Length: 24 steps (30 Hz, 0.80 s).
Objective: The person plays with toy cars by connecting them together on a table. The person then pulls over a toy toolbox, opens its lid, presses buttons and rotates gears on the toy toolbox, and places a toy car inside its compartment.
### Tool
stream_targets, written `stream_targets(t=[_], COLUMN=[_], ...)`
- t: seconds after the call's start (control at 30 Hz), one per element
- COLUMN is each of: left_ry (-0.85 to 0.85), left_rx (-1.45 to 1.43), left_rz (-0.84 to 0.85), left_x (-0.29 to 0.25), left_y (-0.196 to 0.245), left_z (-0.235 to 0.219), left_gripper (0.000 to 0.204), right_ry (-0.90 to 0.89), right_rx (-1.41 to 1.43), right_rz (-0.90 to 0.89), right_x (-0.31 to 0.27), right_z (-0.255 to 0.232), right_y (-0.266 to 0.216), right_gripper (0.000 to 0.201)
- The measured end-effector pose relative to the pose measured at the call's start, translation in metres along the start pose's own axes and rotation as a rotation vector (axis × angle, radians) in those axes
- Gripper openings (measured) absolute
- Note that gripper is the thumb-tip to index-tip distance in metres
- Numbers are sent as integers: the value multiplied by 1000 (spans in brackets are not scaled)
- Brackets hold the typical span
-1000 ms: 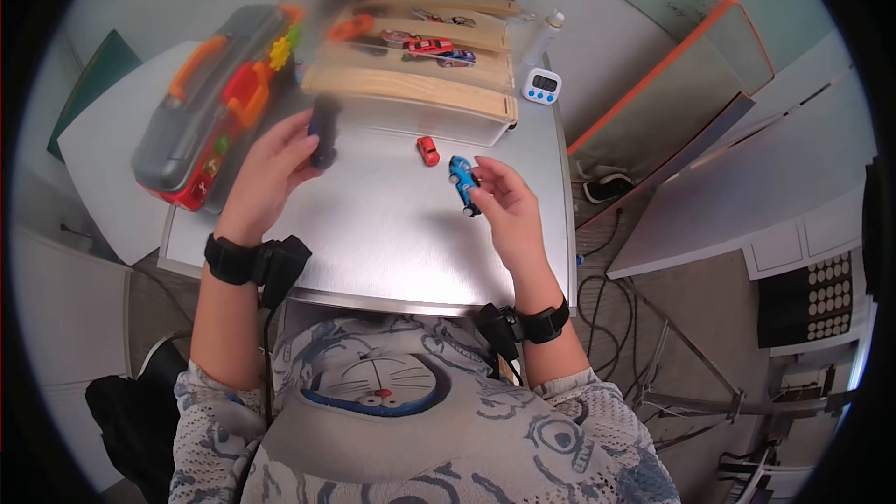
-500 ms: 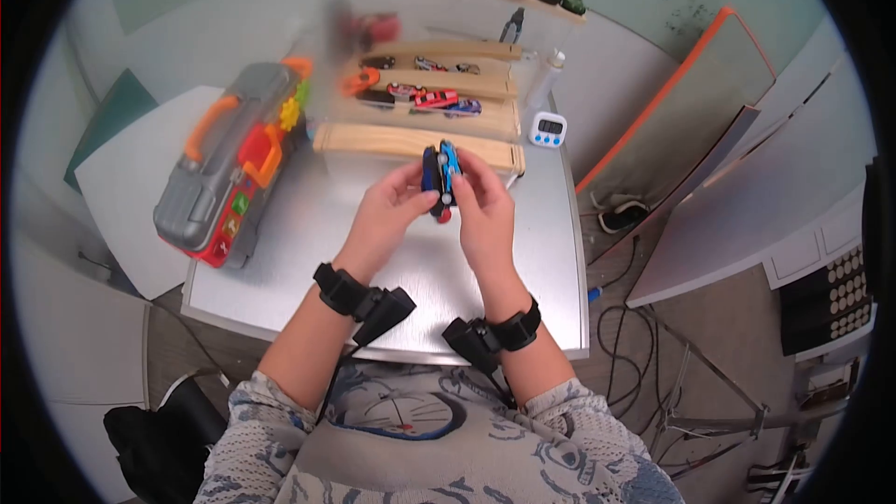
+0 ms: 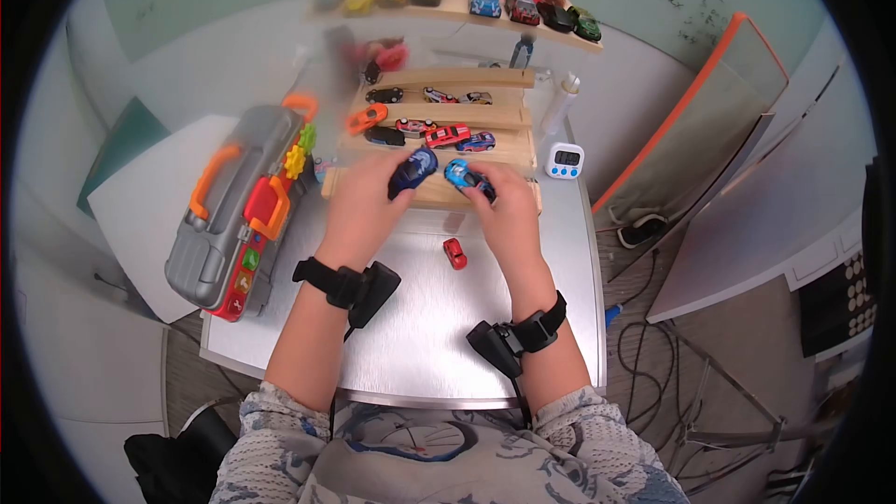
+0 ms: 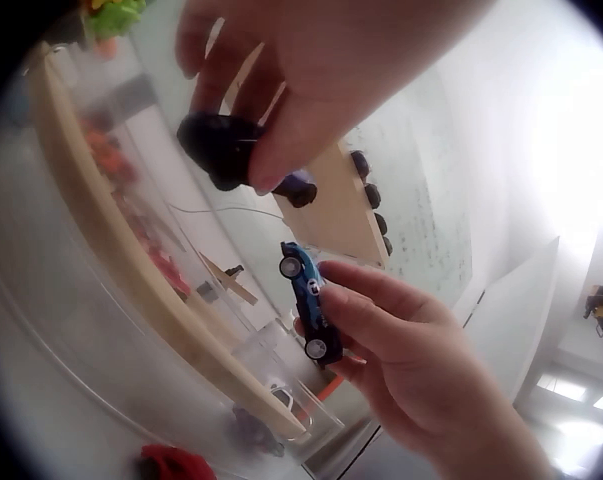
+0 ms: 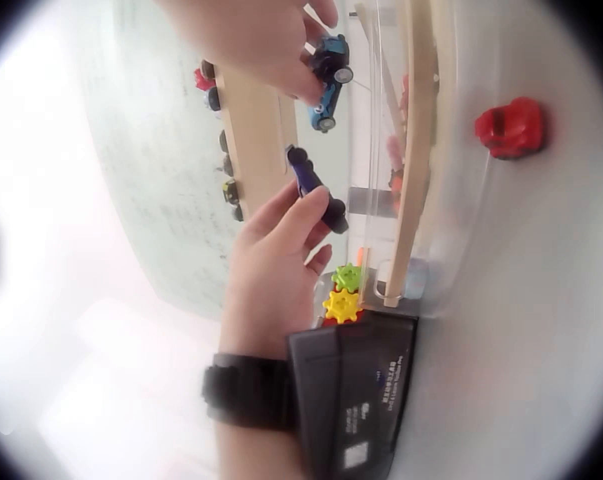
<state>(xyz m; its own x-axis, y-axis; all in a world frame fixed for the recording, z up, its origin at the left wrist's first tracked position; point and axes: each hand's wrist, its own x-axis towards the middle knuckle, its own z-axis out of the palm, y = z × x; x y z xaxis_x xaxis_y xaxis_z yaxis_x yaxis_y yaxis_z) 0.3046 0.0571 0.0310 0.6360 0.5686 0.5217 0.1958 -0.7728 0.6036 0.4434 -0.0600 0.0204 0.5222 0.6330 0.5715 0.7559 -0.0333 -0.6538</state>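
Note:
My left hand (image 3: 362,198) pinches a dark blue toy car (image 3: 413,174) above the front wooden ledge of the tiered car rack (image 3: 439,189). The right hand (image 3: 509,215) holds a light blue toy car (image 3: 459,174) between thumb and fingers, a short gap from the dark one. Both cars are off the rack, as the left wrist view shows with the light blue car (image 4: 309,300) and the dark car (image 4: 221,150). A small red car (image 3: 455,253) stands on the metal table (image 3: 401,336) below the hands.
Several cars, among them a red one (image 3: 448,136) and an orange one (image 3: 367,118), lie on the rack's tiers. A grey toolbox (image 3: 219,224) is at the left, a white timer (image 3: 565,160) at the right. Behind, a shelf (image 3: 457,11) bears cars and dolls.
Both hands came together with their cars over the table, then moved forward over the rack's front and apart a little. The red car is in sight again, in front of the rack.

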Motion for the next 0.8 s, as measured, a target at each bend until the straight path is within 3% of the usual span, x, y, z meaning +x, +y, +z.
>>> stream_targets(t=[0.03,0.1,0.17,0.4,0.8], left_ry=[-55,-119,-338,-516,-378], left_rx=[24,70,225,454,448], left_rz=[80,87,119,54,-69], left_x=[7,16,26,36,28], left_y=[-1,1,0,-8,-33], left_z=[1,-2,-5,0,-18], left_gripper=[45,41,35,35,33], right_ry=[-100,-95,-194,-285,-287], right_rx=[-65,-116,-177,-179,-310], right_rz=[-43,-110,-84,-31,162], right_x=[4,7,10,15,13], right_z=[2,5,5,13,-8], right_y=[2,5,7,18,14], right_gripper=[25,23,19,14,18])
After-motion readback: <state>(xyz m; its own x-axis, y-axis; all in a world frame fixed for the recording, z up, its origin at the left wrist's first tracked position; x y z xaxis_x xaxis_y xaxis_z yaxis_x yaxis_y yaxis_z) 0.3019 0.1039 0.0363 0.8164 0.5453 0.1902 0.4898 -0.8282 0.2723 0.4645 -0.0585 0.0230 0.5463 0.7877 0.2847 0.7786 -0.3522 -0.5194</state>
